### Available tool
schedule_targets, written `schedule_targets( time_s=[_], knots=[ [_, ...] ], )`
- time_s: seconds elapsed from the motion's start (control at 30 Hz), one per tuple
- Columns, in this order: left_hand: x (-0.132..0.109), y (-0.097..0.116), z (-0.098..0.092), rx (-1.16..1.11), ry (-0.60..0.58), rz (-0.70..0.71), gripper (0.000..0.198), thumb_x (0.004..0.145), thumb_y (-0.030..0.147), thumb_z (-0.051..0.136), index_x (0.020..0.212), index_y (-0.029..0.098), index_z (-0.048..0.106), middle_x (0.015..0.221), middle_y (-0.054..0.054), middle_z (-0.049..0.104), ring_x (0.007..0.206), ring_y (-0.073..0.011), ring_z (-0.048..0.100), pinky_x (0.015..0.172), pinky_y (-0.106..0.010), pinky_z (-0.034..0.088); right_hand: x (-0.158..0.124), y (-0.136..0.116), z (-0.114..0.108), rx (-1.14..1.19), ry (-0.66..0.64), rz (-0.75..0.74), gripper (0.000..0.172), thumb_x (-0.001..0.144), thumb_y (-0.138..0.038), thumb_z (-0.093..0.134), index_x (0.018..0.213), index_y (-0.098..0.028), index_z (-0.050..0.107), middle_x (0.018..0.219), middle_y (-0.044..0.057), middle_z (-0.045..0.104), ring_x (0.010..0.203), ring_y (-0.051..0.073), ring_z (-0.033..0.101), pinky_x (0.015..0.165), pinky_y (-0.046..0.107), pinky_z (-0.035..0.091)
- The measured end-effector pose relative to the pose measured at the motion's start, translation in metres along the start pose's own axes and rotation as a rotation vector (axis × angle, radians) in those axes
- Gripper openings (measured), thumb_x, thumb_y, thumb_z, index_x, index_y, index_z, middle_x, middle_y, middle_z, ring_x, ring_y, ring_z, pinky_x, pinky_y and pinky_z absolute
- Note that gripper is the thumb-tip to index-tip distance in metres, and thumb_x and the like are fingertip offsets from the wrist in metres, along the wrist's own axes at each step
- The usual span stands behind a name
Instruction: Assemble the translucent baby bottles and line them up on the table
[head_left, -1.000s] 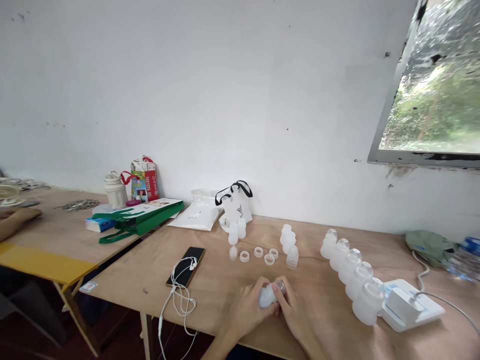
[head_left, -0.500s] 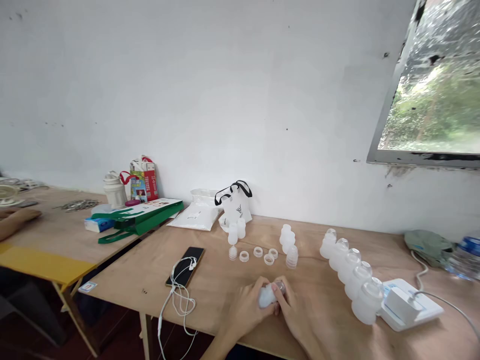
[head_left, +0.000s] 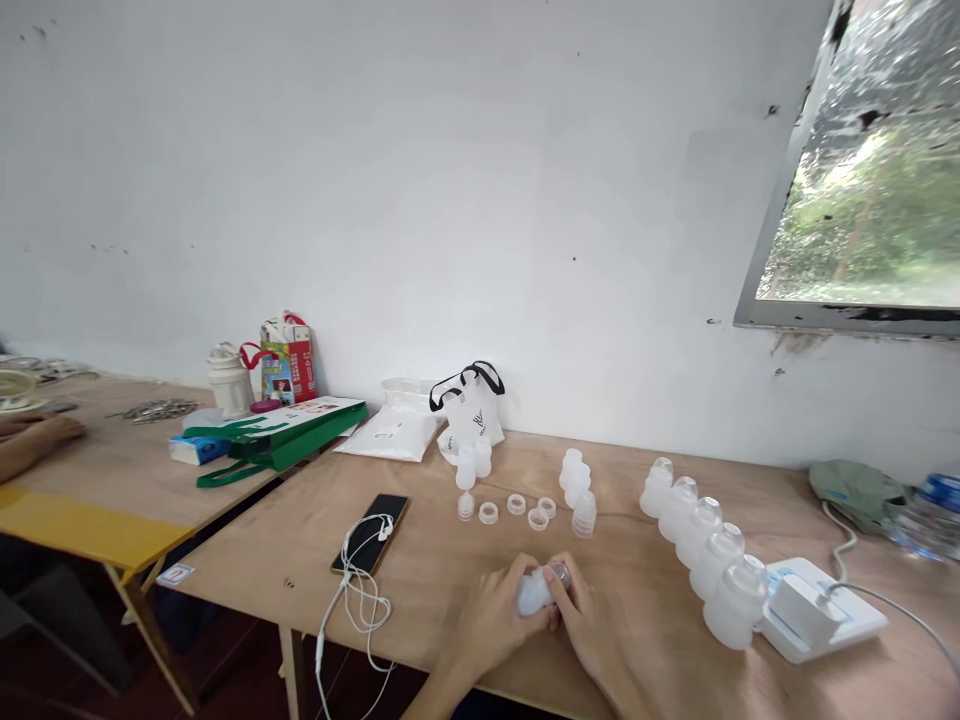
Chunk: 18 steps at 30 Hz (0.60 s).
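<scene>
Both my hands meet over one small white plastic bottle point(head_left: 534, 592) near the front edge of the wooden table point(head_left: 420, 560). My left hand point(head_left: 491, 620) wraps round the bottle's body. My right hand point(head_left: 592, 625) closes on its clear cap end. Just beyond lie several loose white rings point(head_left: 517, 505) and a few small bottles point(head_left: 576, 480). A row of several capped white bottles point(head_left: 701, 550) runs along my right.
A black phone with white earphones point(head_left: 371, 535) lies to the left. A white box with a charger and cable point(head_left: 806, 605) sits at the right. White bags point(head_left: 469, 405) stand by the wall. Another person's hand point(head_left: 37, 440) rests on the neighbouring table, which has a green bag point(head_left: 277, 430).
</scene>
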<state>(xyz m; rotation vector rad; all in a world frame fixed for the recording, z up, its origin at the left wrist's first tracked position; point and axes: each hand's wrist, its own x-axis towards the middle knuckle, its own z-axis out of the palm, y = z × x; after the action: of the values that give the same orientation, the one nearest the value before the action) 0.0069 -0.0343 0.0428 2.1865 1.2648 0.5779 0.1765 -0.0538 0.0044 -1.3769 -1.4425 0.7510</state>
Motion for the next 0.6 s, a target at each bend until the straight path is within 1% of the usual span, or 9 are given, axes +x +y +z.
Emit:
schedule_targets(
  time_s=[0.13,0.27,0.4,0.43,0.5,0.57,0.6],
  knots=[
    [-0.001,0.001,0.0,0.0,-0.003,0.002,0.033,0.091,0.044,0.066,0.121,0.029,0.061,0.121,-0.002,0.074,0.111,-0.0324,0.069,0.088,-0.032,0.047,-0.001,-0.002,-0.001,-0.011,0.012,-0.002,0.056,0.094,-0.078,0.042,0.079,-0.026,0.055,0.058,-0.003,0.055,0.062,0.02,0.06,0.068,0.031,0.047],
    [-0.001,0.0,0.0,0.009,-0.001,0.019,0.034,0.092,0.044,0.065,0.122,0.029,0.06,0.122,-0.003,0.074,0.112,-0.0325,0.069,0.089,-0.032,0.047,-0.001,-0.002,-0.003,-0.036,-0.003,-0.008,0.056,0.095,-0.078,0.04,0.08,-0.026,0.055,0.058,-0.003,0.056,0.064,0.022,0.062,0.068,0.031,0.048],
    [-0.001,-0.002,-0.001,0.019,-0.011,0.056,0.036,0.095,0.049,0.063,0.124,0.028,0.058,0.121,-0.003,0.074,0.11,-0.0333,0.07,0.087,-0.033,0.047,-0.004,-0.002,-0.004,-0.112,0.025,-0.02,0.056,0.097,-0.076,0.039,0.086,-0.026,0.06,0.065,-0.002,0.062,0.067,0.022,0.064,0.075,0.033,0.05],
    [-0.001,-0.002,-0.001,0.007,-0.01,0.07,0.036,0.096,0.05,0.061,0.124,0.028,0.058,0.12,-0.004,0.074,0.109,-0.0327,0.07,0.087,-0.033,0.047,-0.006,-0.002,-0.005,-0.12,0.033,-0.027,0.055,0.098,-0.074,0.038,0.091,-0.026,0.063,0.068,-0.001,0.064,0.069,0.023,0.065,0.076,0.034,0.051],
    [-0.001,-0.005,0.002,-0.042,0.004,0.095,0.035,0.1,0.052,0.056,0.124,0.027,0.056,0.116,-0.004,0.075,0.106,-0.0304,0.071,0.087,-0.032,0.047,-0.009,-0.002,-0.006,-0.128,0.041,-0.043,0.053,0.099,-0.071,0.038,0.109,-0.026,0.066,0.075,0.001,0.069,0.074,0.024,0.068,0.079,0.035,0.054],
    [-0.001,-0.01,0.007,-0.128,0.048,0.113,0.037,0.103,0.053,0.049,0.128,0.026,0.053,0.118,-0.005,0.073,0.107,-0.028,0.07,0.09,-0.032,0.048,-0.011,0.001,-0.007,-0.151,0.057,-0.074,0.053,0.099,-0.067,0.043,0.129,-0.028,0.062,0.088,0.002,0.074,0.083,0.025,0.071,0.085,0.037,0.056],
    [0.0,-0.012,0.011,-0.179,0.08,0.12,0.039,0.104,0.053,0.046,0.132,0.026,0.05,0.123,-0.007,0.071,0.111,-0.027,0.069,0.093,-0.032,0.048,-0.011,0.003,-0.008,-0.168,0.069,-0.095,0.054,0.098,-0.066,0.047,0.135,-0.028,0.059,0.097,0.004,0.075,0.089,0.026,0.072,0.09,0.038,0.056]
  ],
)
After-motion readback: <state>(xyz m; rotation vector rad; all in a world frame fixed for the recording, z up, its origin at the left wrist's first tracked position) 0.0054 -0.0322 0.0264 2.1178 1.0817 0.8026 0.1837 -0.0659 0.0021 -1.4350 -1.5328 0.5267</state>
